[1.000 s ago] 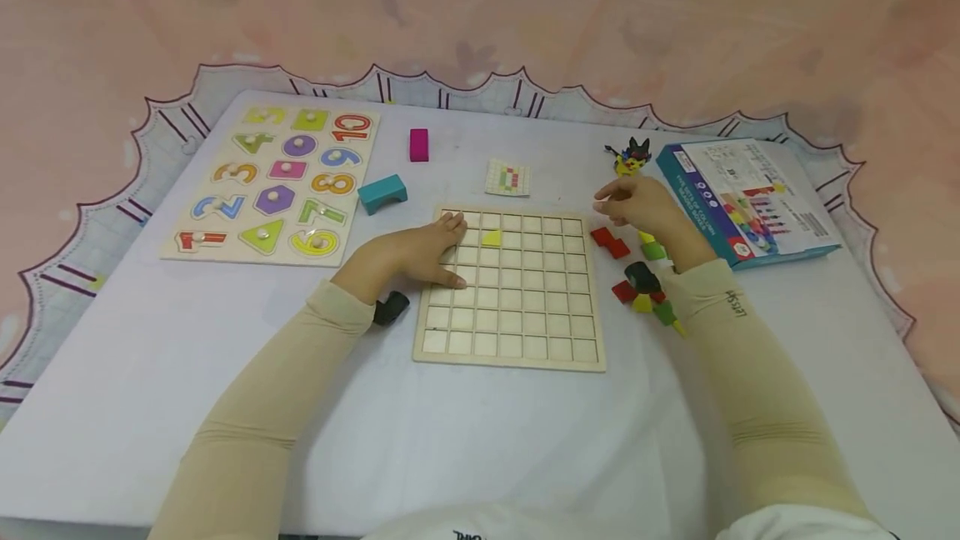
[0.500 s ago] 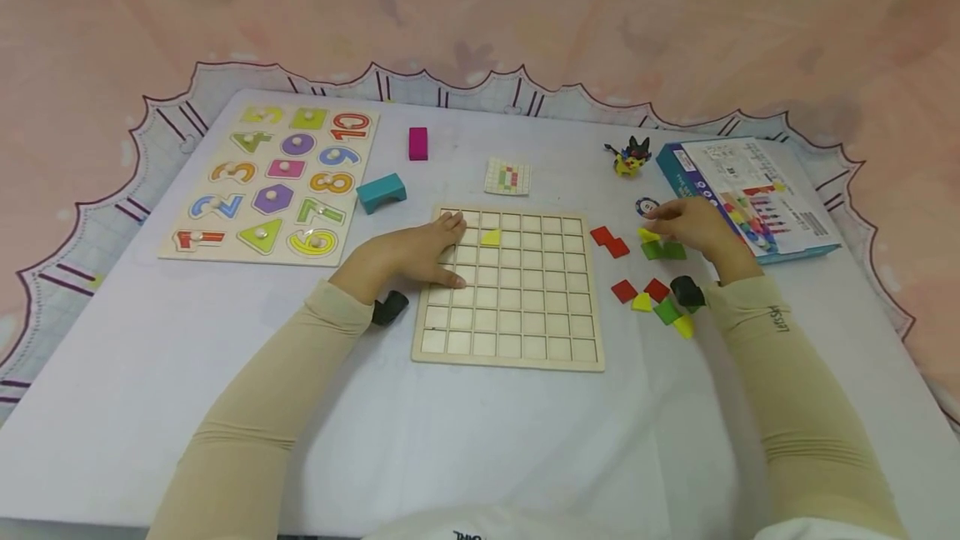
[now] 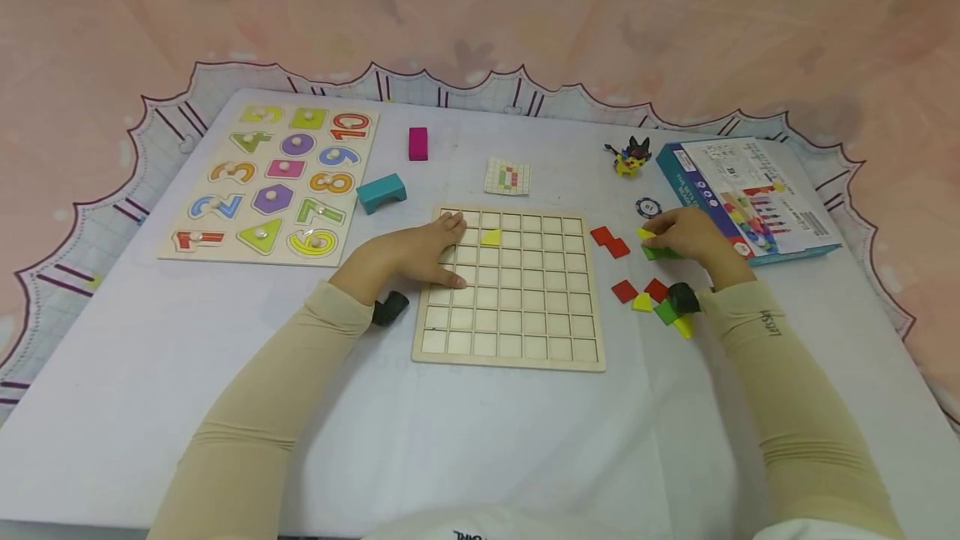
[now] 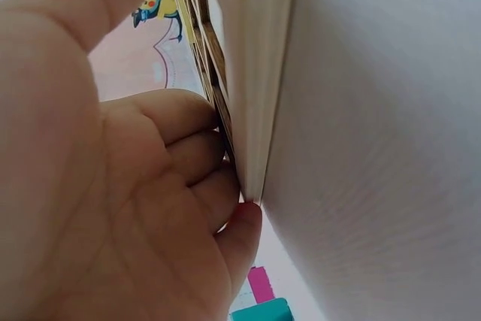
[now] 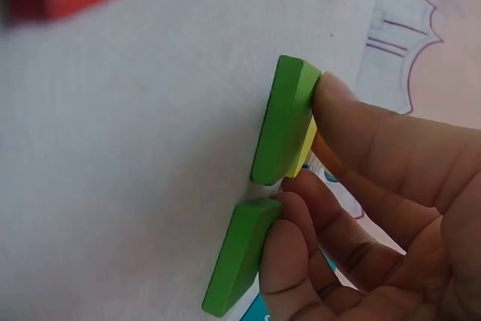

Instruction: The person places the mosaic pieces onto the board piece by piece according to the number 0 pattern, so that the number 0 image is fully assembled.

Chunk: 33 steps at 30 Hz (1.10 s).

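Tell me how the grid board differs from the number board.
The grid board is divided into square cells; the number board carries colourful, knobbed numbers and shapes. The left hand rests on the grid board, while no hand touches the number board. Both lie flat on the white table.

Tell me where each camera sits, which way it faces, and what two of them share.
Head: on the person's head, looking forward and down at the wooden grid board; both sleeves, the left hand and the right hand show.
Left wrist: on that wrist, looking past the palm and fingers along the board's edge.
Right wrist: on that wrist, looking at two green tiles and part of a yellow tile; the thumb and fingers show.
Shared: head and right wrist both show green tiles at the right hand.
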{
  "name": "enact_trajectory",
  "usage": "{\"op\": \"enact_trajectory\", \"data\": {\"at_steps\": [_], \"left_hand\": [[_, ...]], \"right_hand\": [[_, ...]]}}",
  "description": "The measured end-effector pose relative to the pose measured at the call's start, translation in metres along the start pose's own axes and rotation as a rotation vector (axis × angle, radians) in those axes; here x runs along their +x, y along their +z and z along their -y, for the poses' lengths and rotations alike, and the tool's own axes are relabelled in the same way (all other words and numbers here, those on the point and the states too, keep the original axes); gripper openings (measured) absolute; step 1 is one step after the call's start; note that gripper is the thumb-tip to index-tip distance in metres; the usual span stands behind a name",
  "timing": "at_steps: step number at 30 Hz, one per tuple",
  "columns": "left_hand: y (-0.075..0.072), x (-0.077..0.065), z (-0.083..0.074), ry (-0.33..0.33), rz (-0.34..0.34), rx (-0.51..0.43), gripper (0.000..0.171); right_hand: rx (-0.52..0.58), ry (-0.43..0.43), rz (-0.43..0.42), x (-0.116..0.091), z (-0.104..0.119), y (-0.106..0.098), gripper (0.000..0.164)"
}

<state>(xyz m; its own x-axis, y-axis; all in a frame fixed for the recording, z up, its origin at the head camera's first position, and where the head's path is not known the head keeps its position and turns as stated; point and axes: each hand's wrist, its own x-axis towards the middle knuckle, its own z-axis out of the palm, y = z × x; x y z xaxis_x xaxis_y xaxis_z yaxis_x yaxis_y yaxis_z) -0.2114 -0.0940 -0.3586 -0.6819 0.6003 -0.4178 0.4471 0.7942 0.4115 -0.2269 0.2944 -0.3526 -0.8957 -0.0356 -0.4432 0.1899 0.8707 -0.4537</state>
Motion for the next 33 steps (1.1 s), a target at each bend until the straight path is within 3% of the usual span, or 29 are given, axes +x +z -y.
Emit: {"op": "enact_trajectory", "data": {"at_steps": [9,18,33], "left_hand": [[0.001,0.000,-0.001,-0.007,0.000,-0.014,0.097],[0.000,-0.001,-0.002,-0.028,0.004,-0.043,0.096],[0.001,0.000,0.001,-0.019,0.002,-0.033,0.096]], "right_hand": [[0.018,0.008,-0.044,0.000,0.001,0.004,0.038],[0.052,-0.042,-0.104,-0.002,0.000,0.004,0.029],[0.191,-0.044,-0.069,-0.009,0.010,-0.004,0.031]]}}
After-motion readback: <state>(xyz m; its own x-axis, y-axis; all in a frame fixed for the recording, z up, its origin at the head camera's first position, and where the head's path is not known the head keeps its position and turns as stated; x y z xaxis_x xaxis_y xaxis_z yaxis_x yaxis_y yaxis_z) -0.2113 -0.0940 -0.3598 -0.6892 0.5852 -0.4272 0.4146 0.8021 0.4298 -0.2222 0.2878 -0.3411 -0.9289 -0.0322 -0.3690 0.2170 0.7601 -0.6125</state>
